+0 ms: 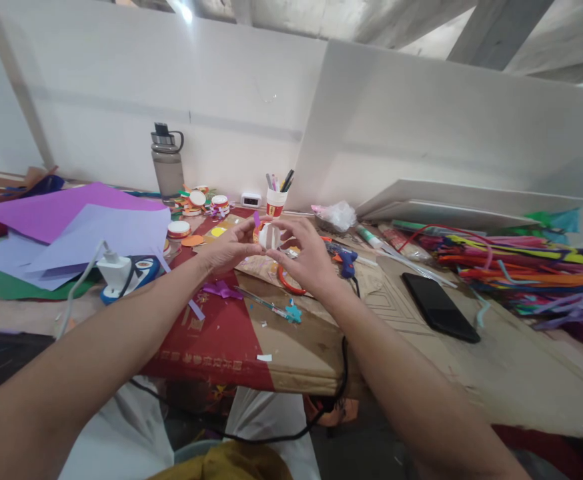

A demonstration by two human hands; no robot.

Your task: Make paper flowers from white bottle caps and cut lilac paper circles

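Between my two hands, above the cardboard, is a small white cup-like piece (270, 236) with an orange-red band on its left side. A purple paper strip (257, 219) sticks up from it. My left hand (231, 249) grips its left side, fingers curled around the edge. On the other side, the thumb and fingers of my right hand (307, 253) pinch it. A red ring-shaped piece (290, 283) lies just below my right hand. Nearer to me lie a pen with a teal star-shaped end (291, 313) and purple paper scraps (221, 289).
Purple paper sheets (96, 233) and a power strip with a charger (121, 270) lie left. A water bottle (167, 163) and pen cup (276, 202) stand behind. Right are a blue glue gun (346, 262), a phone (439, 307) and colourful pipe cleaners (501, 260).
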